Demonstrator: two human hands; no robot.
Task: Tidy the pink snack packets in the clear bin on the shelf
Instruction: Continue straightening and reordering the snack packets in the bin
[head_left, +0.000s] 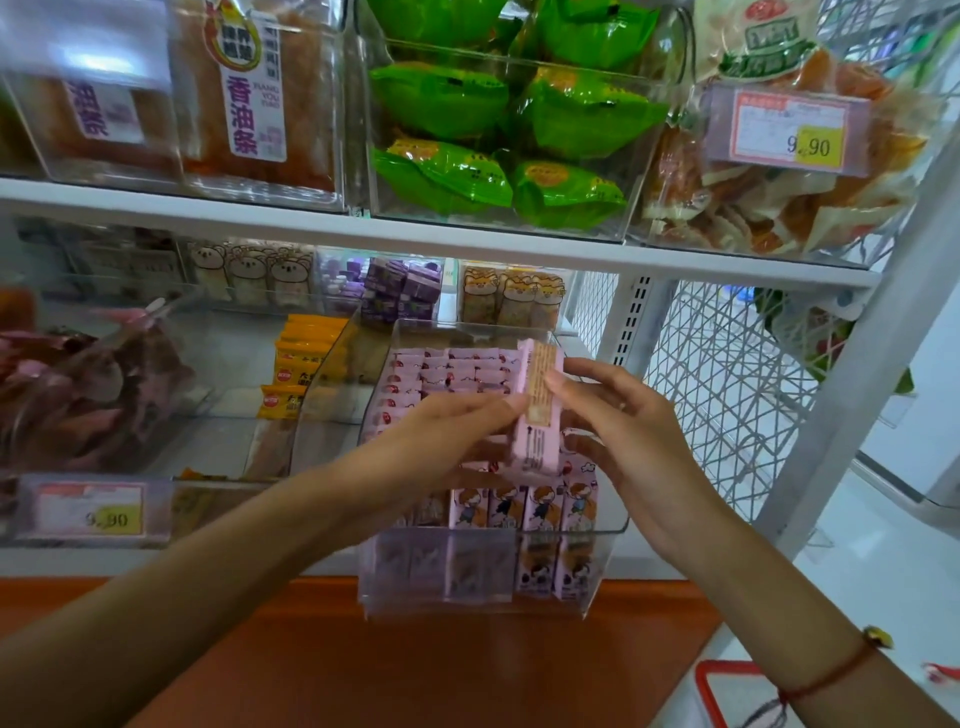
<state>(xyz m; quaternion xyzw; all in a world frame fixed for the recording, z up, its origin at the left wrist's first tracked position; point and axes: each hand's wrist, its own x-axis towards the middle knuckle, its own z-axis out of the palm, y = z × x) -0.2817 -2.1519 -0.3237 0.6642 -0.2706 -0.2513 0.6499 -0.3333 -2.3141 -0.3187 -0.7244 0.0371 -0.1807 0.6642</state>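
Note:
A clear bin (597, 561) juts out over the front edge of the lower shelf. It is packed with upright pink snack packets (447, 371) in rows. Both hands are above the bin's middle. Between them I hold a small stack of pink packets (537, 415), back side up with its printed label showing. My left hand (447, 434) grips the stack's left side. On the stack's right side rests my right hand (628, 431), its fingertips near the top. The front row of packets shows cartoon figures.
On the shelf to the left stands a bin of yellow packets (296, 364) and a bin of dark pink bags (78, 395). Green packets (498, 135) fill a bin on the shelf above. A white wire rack (727, 384) is at the right, a red-rimmed basket (727, 691) below.

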